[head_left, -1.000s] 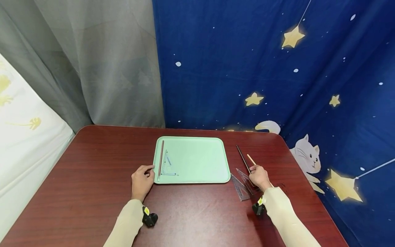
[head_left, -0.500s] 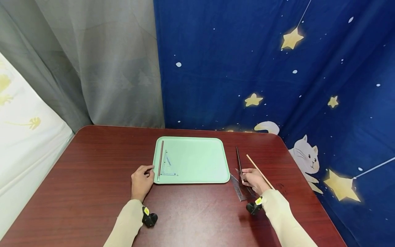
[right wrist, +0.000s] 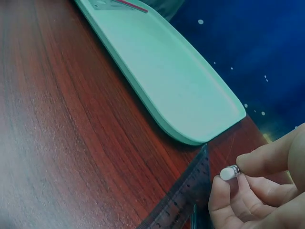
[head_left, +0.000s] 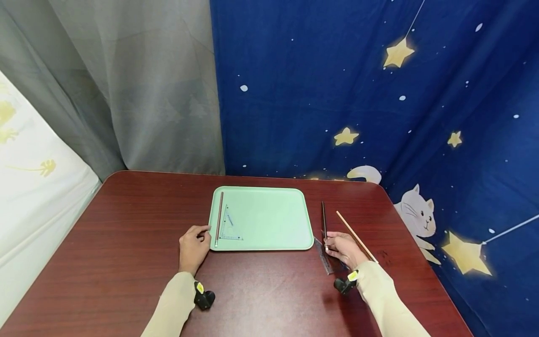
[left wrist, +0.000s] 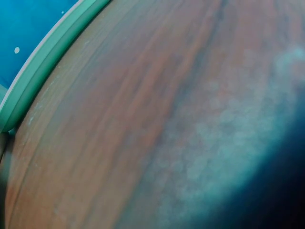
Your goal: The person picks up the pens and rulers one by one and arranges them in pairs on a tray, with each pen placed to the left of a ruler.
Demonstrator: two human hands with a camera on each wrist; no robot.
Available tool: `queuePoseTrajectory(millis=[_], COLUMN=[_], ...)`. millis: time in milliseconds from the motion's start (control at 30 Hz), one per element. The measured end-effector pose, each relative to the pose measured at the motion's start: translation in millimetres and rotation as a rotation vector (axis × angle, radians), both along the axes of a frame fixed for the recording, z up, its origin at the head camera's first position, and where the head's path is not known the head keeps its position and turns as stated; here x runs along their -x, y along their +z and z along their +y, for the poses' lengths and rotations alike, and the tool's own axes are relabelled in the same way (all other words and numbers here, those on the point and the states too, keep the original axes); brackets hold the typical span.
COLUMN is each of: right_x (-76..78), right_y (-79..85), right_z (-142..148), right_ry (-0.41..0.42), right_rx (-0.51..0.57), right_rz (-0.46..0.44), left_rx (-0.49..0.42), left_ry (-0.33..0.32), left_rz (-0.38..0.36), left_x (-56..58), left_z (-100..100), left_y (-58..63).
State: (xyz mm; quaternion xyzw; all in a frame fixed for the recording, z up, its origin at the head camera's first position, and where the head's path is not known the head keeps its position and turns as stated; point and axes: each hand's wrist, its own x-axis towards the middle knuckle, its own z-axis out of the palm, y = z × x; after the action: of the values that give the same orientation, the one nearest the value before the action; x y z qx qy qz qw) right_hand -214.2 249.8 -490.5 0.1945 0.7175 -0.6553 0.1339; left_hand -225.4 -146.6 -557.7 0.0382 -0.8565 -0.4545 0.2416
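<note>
In the head view my right hand (head_left: 343, 248) pinches a black pencil (head_left: 324, 217) near its eraser end. The white eraser (right wrist: 228, 172) pokes out between thumb and fingers in the right wrist view. Beneath this hand lie dark see-through set squares (right wrist: 178, 205), partly covered by it. My left hand (head_left: 194, 248) grips the left rim of a mint-green tray (head_left: 269, 220); its fingers are out of sight in the left wrist view. On the tray's left side a red pencil (head_left: 219, 220) lies beside a clear set square (head_left: 229, 230).
A thin pale wooden stick (head_left: 353, 231) lies to the right of the black pencil, running past my right wrist. The reddish-brown table (head_left: 139, 224) ends at a far edge against grey and blue curtains (head_left: 294, 93).
My right hand has left the pale stick's side and moved left, taking the black pencil by its eraser end. The pencil has swung more upright in view. My left hand stays put.
</note>
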Motion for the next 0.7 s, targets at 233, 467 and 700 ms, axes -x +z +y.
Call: queuePoseTrajectory(millis=[233,467,700], right_x=[0.9,2.1,4.7], right_y=[4.3,7.2,7.0], right_z=[-8.2,-24.2,-40.7], right_ry=[0.004,0.016,0.03], right_rx=[0.01,0.012,0.003], right_rz=[0.011,0.031,0.049], left_rx=[0.007,0.009,0.014], left_ry=[0.007,0.0,-0.002], left_rz=[-0.004,0.003,0.017], left_x=[-0.2,-0.1,-0.6], left_z=[-1.2,-0.9,0.1], left_y=[-2.7,-1.3,1.1])
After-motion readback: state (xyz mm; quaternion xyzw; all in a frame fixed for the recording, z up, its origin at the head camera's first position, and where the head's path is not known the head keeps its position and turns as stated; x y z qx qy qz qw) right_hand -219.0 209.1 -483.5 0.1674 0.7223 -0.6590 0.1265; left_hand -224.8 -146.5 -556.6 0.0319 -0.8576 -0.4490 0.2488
